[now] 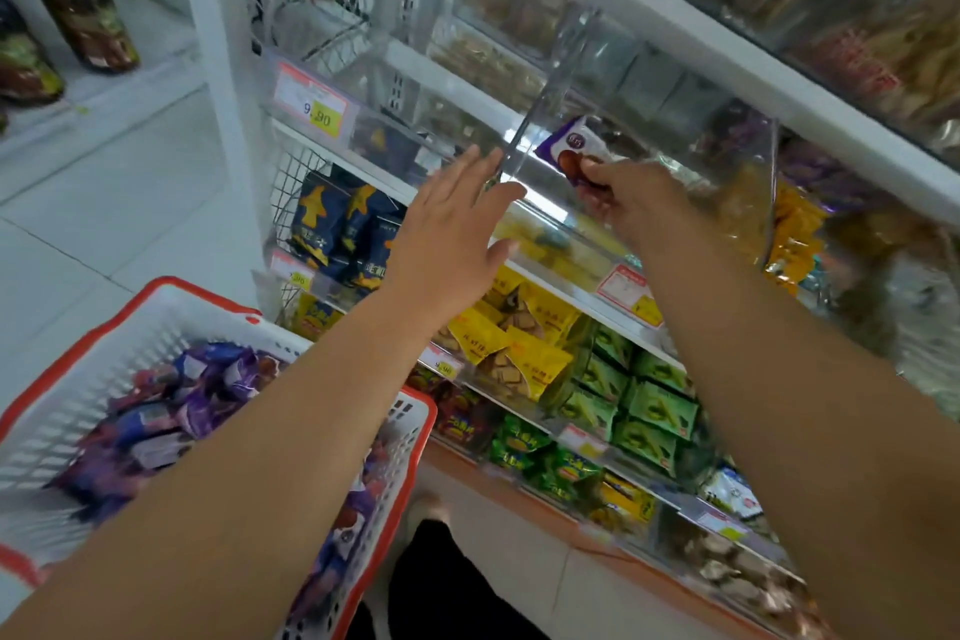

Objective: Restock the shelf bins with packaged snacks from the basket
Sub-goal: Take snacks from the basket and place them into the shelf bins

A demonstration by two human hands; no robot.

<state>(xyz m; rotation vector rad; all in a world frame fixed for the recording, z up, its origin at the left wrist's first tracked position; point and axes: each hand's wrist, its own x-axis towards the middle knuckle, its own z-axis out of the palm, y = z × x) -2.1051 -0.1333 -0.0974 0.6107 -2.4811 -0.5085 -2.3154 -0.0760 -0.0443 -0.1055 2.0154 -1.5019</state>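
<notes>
The right hand [631, 200] pinches a small purple-wrapped snack packet [571, 148] in its grip, holding it inside the clear plastic shelf bin [675, 203] on the white shelf [587, 299]. The left hand [452, 229] is released, fingers straight, fingertips touching the bin's clear divider wall [550, 94]. Below left, the white plastic basket with a red rim [72, 374] holds more purple packets [171, 411].
</notes>
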